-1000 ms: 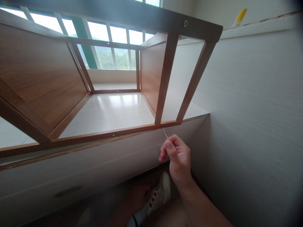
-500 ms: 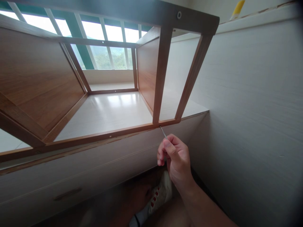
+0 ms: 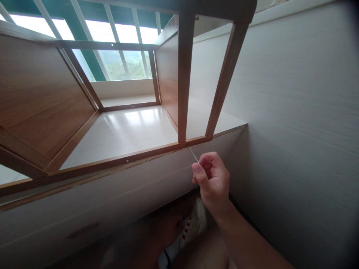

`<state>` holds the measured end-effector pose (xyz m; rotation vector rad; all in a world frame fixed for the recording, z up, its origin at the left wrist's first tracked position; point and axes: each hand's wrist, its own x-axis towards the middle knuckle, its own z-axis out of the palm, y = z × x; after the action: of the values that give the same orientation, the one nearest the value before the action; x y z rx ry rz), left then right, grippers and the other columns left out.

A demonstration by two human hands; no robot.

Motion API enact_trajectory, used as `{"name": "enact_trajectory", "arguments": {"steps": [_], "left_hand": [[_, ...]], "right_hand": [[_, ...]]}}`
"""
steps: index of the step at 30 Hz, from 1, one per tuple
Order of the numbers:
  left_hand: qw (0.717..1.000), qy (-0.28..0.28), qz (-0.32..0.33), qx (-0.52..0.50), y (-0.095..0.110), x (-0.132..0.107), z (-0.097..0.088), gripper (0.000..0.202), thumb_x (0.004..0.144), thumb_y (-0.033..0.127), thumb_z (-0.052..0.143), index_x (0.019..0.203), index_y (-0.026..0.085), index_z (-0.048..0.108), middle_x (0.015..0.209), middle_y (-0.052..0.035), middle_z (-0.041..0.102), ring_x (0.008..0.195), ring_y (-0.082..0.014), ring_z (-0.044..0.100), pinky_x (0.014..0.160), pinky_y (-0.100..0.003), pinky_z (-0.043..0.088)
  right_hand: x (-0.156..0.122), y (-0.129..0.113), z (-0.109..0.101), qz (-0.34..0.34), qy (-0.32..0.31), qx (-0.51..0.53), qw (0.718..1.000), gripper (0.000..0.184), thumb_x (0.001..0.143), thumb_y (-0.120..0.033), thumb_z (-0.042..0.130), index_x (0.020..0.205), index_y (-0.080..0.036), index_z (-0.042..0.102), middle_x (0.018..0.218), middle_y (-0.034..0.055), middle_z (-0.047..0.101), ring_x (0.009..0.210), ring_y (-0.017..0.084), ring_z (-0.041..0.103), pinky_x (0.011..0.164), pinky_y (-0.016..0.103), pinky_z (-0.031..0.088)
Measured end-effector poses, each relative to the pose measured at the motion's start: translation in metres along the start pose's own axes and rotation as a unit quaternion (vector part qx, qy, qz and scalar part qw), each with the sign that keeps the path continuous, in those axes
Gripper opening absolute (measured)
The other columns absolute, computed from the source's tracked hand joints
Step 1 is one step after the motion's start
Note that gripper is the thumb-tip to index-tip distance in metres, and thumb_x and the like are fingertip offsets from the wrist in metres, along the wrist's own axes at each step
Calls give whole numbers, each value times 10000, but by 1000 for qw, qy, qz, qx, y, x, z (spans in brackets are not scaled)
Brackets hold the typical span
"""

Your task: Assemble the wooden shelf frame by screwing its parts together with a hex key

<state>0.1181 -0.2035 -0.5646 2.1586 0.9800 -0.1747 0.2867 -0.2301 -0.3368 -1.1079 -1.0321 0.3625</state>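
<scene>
The barred window (image 3: 134, 67) is on the far side. Its light reflects on the white ledge (image 3: 123, 134). A pale panel (image 3: 291, 97) stands right.

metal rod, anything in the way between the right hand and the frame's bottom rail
Nothing visible: the right hand grips the metal rod, whose exposed length runs unobstructed to the bottom rail.

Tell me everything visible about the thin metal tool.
The thin metal tool is a slim, silvery rod, straight where it shows. It slants up and leftward from the right hand, which pinches it and hides its rear portion. Its far end meets the bottom rail of the wooden frame; whether the tip sits in a hole is unclear.
</scene>
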Motion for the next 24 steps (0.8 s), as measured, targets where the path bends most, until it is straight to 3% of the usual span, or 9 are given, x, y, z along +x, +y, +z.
{"name": "enact_trajectory", "arguments": {"steps": [8,24], "left_hand": [[1000,-3,5,-7,2,-3,-2,154,930,271,531,895,199,662,919,-68,707,839,-226,630,658,-311,318],[1000,2,9,-17,4,-4,-4,181,938,257,516,885,189,675,888,-74,699,802,-218,614,636,-315,297]], "right_hand": [[3,-6,-5,-85,-3,-116,990,169,912,-332,675,862,-232,549,628,-61,549,517,97,527,517,222,429],[5,-12,-6,-141,-6,-168,976,148,932,-304,650,837,-231,562,607,-65,522,503,88,479,530,218,411]]}}
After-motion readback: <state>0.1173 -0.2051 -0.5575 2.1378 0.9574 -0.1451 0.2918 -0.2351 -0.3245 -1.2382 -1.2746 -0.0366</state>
